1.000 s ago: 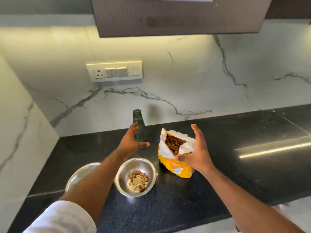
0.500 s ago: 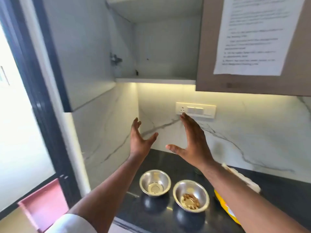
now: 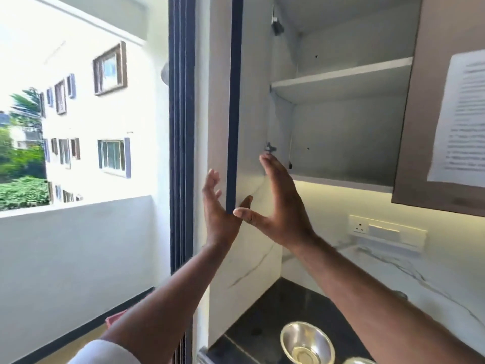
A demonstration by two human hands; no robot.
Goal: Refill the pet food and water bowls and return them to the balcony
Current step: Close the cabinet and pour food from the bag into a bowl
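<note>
Both hands are raised in front of an open wall cabinet. My left hand [image 3: 219,214] is open, palm against the lower corner of the swung-out cabinet door [image 3: 233,109], its thumb showing past the door's edge. My right hand [image 3: 278,206] is open too, fingers straight and pointing up toward the cabinet's lower shelf [image 3: 341,179], holding nothing. Far below, a steel bowl [image 3: 307,345] sits on the black counter [image 3: 265,313]; the rim of a second bowl [image 3: 358,360] peeks in at the bottom edge. The food bag and bottle are out of view.
The cabinet's two shelves [image 3: 341,80] hold nothing. A closed cabinet door with a printed sheet [image 3: 462,119] is at right, a switch panel [image 3: 385,232] below it. The balcony wall [image 3: 76,248] and a dark door frame [image 3: 181,127] are at left.
The view swung up and left from the counter to the open cabinet and balcony. Both hands left the bottle and food bag, rose, and now the left touches the door's corner.
</note>
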